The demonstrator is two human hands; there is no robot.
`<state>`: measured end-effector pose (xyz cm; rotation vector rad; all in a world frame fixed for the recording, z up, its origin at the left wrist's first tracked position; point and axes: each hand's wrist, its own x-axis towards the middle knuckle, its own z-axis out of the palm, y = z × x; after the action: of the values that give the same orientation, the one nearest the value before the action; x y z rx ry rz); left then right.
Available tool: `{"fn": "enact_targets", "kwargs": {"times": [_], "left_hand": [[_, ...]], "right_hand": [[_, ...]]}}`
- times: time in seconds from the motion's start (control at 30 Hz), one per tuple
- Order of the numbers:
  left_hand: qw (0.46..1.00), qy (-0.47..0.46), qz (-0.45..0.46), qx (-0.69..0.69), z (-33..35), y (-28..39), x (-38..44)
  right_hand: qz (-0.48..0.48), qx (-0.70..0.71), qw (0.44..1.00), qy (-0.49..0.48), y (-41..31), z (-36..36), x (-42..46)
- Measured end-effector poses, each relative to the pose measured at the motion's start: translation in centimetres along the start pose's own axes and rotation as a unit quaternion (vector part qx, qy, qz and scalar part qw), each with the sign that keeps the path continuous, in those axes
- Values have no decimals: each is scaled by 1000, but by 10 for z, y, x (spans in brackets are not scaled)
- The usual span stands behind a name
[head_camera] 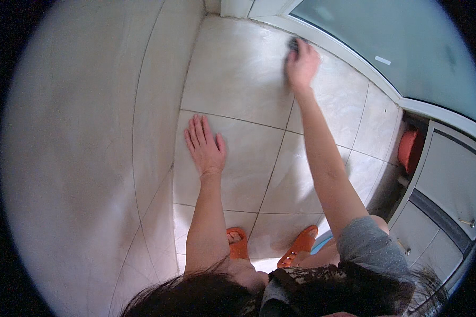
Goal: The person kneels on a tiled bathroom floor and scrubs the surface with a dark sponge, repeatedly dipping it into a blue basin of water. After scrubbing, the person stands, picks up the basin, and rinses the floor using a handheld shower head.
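Observation:
My right hand (304,65) grips a dark scrubber (293,43), blurred, against the tiled floor (238,71) close to the white door frame. Its exact kind cannot be told, since my fingers cover much of it. Palm down, my left hand (205,146) rests on a beige floor tile near the foot of the wall, thumb apart from the fingers and nothing held. Below my arms, orange slippers (238,242) are on my feet.
A beige tiled wall (91,130) rises at the left. Along the upper right runs a white-framed frosted glass door (380,35). A red basin (409,150) sits by a white cabinet (446,166) with metal knobs. Part of a blue object (321,242) shows behind the right slipper.

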<state>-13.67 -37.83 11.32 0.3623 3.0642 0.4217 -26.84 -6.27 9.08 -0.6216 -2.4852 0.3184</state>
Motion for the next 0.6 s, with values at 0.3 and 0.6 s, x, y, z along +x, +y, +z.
{"fn": "enact_targets", "kwargs": {"times": [0.3, 0.6], "left_hand": [[1000, 2, 3, -2, 2, -2, -1], [1000, -9, 2, -16, 2, -3, -4]], "right_hand": [[-175, 93, 976, -90, -46, 11, 22], [-170, 47, 984, -13, -102, 64, 15]]}}
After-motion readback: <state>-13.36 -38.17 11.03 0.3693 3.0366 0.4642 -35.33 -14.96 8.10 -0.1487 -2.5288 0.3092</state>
